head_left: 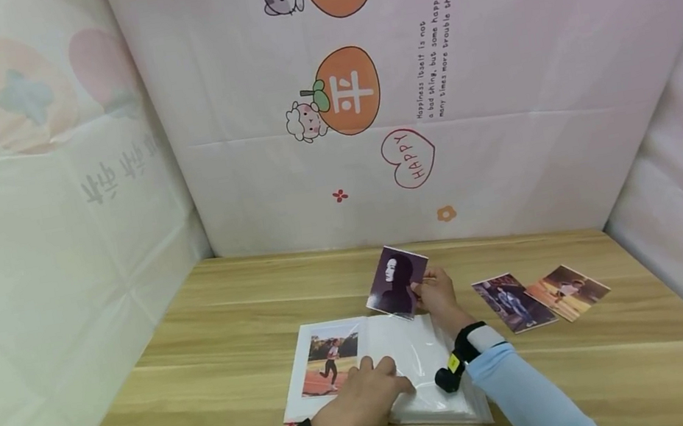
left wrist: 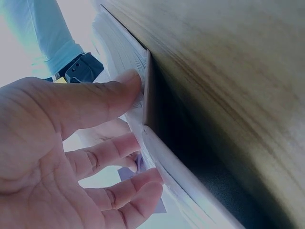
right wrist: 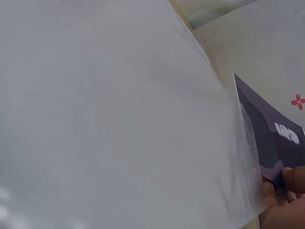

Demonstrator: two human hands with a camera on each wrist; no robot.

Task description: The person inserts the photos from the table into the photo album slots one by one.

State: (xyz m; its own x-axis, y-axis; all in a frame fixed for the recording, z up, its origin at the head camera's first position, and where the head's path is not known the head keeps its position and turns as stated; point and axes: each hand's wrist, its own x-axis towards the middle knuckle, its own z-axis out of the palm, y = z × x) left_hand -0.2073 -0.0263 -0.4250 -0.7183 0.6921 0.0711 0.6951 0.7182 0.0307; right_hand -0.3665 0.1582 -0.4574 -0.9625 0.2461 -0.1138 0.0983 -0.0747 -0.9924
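Observation:
A white photo album (head_left: 413, 350) lies spread on the table, with clear sleeves on its pages. Its left page bears a photo of a runner (head_left: 331, 367); no photo shows on the right page. My right hand (head_left: 437, 296) pinches a dark purple photo of a pale face (head_left: 392, 285) by its lower right edge, at the top of the right page. In the right wrist view the photo's edge (right wrist: 267, 143) is beside the clear sleeve (right wrist: 233, 157). My left hand (head_left: 365, 397) rests over the album's lower middle, its thumb at the page edges (left wrist: 119, 43) in the left wrist view.
To the right of the album, a photo of a figure in blue (head_left: 512, 304) and an orange-toned photo (head_left: 571, 290) lie on the wooden table (head_left: 207, 383), touching at their edges. Printed white cloth (head_left: 256, 182) walls off the back and both sides.

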